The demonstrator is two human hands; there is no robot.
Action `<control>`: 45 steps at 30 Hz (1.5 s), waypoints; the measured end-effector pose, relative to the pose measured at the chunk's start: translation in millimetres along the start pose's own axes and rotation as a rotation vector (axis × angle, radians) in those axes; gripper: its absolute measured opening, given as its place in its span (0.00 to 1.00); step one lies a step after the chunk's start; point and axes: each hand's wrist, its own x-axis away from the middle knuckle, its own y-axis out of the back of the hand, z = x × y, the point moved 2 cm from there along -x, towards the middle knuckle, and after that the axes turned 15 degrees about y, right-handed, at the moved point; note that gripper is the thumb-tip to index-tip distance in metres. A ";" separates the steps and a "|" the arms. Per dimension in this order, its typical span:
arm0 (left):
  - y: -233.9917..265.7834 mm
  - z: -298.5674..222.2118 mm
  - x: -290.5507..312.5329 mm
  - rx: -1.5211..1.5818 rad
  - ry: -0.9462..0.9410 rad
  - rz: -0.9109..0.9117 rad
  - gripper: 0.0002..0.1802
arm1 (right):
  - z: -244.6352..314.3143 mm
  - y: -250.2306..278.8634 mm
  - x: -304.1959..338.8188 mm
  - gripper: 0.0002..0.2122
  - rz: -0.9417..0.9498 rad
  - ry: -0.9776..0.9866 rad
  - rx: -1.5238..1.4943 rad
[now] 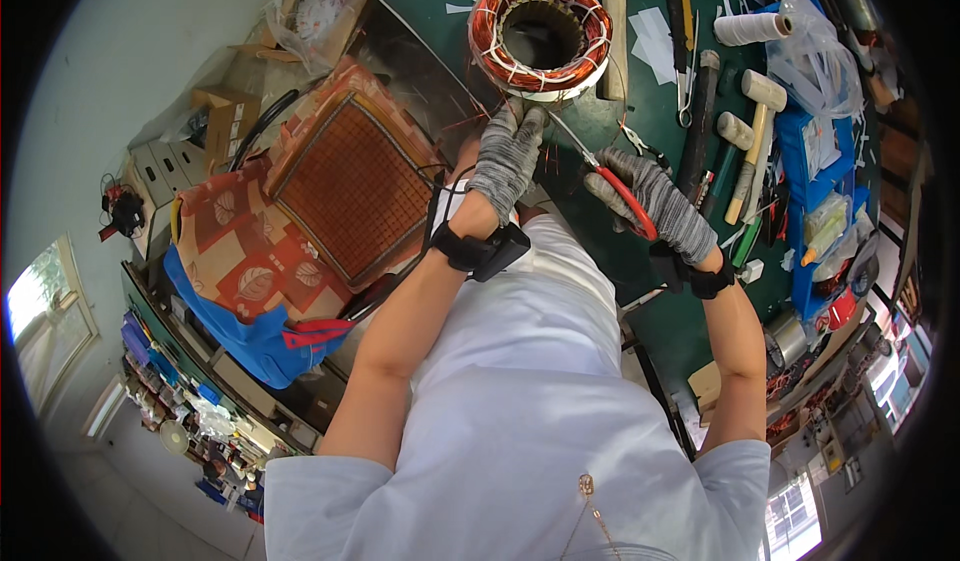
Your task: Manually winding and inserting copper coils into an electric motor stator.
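A motor stator (540, 78), its copper windings laced with white cord, stands on the green bench in front of me. My left hand (508, 156), in a grey knit glove, is at the near rim of the stator with its fingers pressed together. Thin copper wires stick out around those fingertips; what they pinch is too small to make out. In my right hand (650, 201), also gloved, are red-handled scissors (630, 201). Their blades point up and left toward the stator's near edge, just right of my left fingertips. How far the blades are apart cannot be told.
On the right of the bench (655, 316) lie mallets (755, 146), pliers (645, 143), a white thread spool (750, 29) and blue bins (808, 151). A wooden bar (613, 31) lies beside the stator. A chair with a woven seat mat (350, 191) stands at left.
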 end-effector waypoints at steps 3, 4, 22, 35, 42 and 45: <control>-0.7 0.6 -2.0 -0.052 -0.062 0.002 0.08 | 12.2 2.9 -2.1 0.12 0.036 -0.212 -0.029; -4.0 -2.4 -0.5 -0.019 -0.040 0.012 0.08 | 6.3 2.9 -1.0 0.12 0.025 -0.219 -0.030; -9.7 -14.9 23.8 0.002 -0.053 -0.021 0.10 | -29.5 1.7 -27.1 0.12 -0.002 0.162 0.482; -5.6 8.2 19.5 0.009 -0.234 -0.331 0.20 | 20.5 29.4 -30.6 0.16 -0.008 0.405 0.534; -9.2 30.4 4.7 -0.231 -0.284 -0.432 0.22 | 37.6 38.6 -66.7 0.21 0.380 0.084 0.969; -12.9 23.4 7.3 -0.223 -0.339 -0.431 0.22 | 42.6 42.8 -69.8 0.21 0.411 0.147 1.021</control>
